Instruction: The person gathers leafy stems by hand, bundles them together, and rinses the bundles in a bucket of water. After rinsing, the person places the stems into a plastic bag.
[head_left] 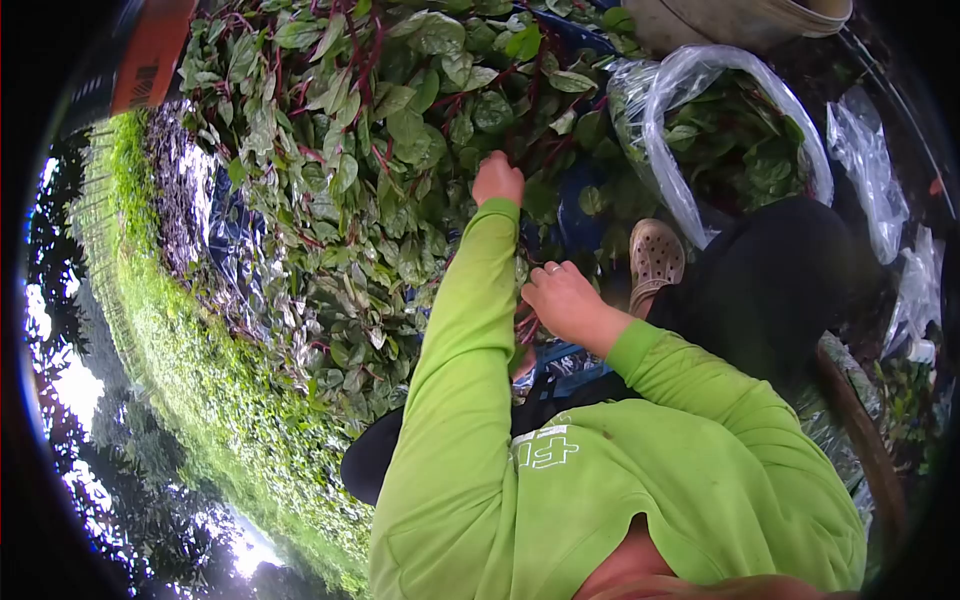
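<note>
A big heap of leafy greens [340, 180] with purple-red stems, looking like Malabar spinach, spreads in front of me. My left hand [498, 180] reaches into the heap with its fingers curled; leaves hide the fingertips and whatever they pinch. Closer to my body, my right hand [568, 302], wearing a ring, is closed around purple-red stems [526, 322] that stick out below its fingers. To the right, an open clear plastic bag [655, 135] with a rolled rim contains more of the same greens.
A pale bucket [735, 22] stands at the upper right. Loose plastic bags [868, 170] lie along the right side, near a curved wooden piece [865, 440]. My foot in a beige clog [656, 262] rests beside the heap. Blue sheeting [580, 205] shows under the greens.
</note>
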